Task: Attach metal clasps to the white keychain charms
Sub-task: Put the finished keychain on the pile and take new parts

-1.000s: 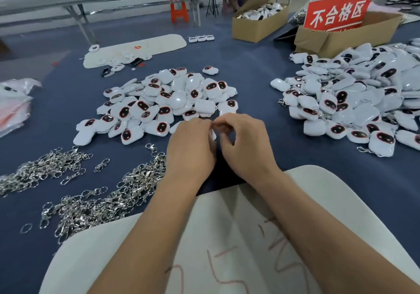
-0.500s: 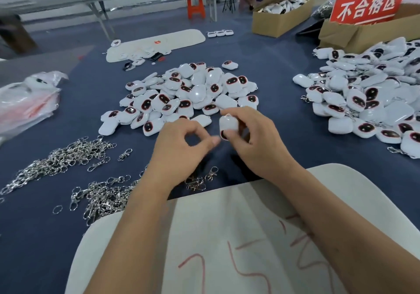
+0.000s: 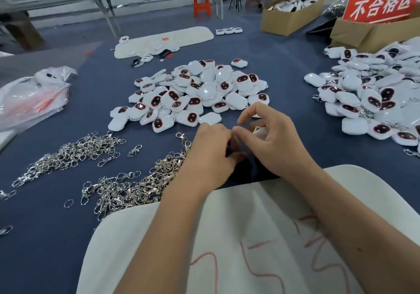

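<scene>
Right hand cups a white charm, index finger raised; left hand curled knuckles-up touching it, its hold hidden. Clasp pile near-left.

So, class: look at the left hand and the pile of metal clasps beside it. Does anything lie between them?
Nothing visible does. The left hand sits right at the edge of the clasp pile, with only bare blue table around. The right hand holds a white charm.
</scene>
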